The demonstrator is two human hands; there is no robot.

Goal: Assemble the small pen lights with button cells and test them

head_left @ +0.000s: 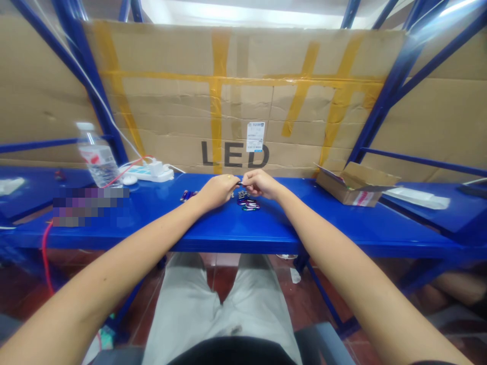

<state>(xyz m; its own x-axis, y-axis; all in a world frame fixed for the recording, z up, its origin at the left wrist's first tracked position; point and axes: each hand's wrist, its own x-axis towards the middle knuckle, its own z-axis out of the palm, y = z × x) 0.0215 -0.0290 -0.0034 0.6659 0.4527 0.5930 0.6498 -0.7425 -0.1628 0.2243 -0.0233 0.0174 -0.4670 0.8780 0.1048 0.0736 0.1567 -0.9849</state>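
Blue metal bench [342, 223] runs L to R across the view, w/ blue rack uprights [87, 76] behind it and a big cardboard sheet [171, 101] as backdrop, criss-crossed w/ yellow tape, "LED" printed in black, white label [255, 136] stuck just above the letters. Floor under the bench is dark red tile. Far L on the bench: clear water bottle [98, 157] upright, white power strip [150, 172] just R of it w/ a red cable. R side: small open cardboard box [353, 185], flat white packet [416, 198] just R of that. Centre, far part of the bench: left hand [216, 190] and right hand [261, 183] meet fingertip to fingertip, both pinching one small metal piece [239, 183] just above the surface; too small to tell its shape. Right below it, near side, lies a pile of coloured clips [248, 203]: purple, blue, green, shiny, all touching. A few loose pieces [188, 194] lie just L of the left hand.
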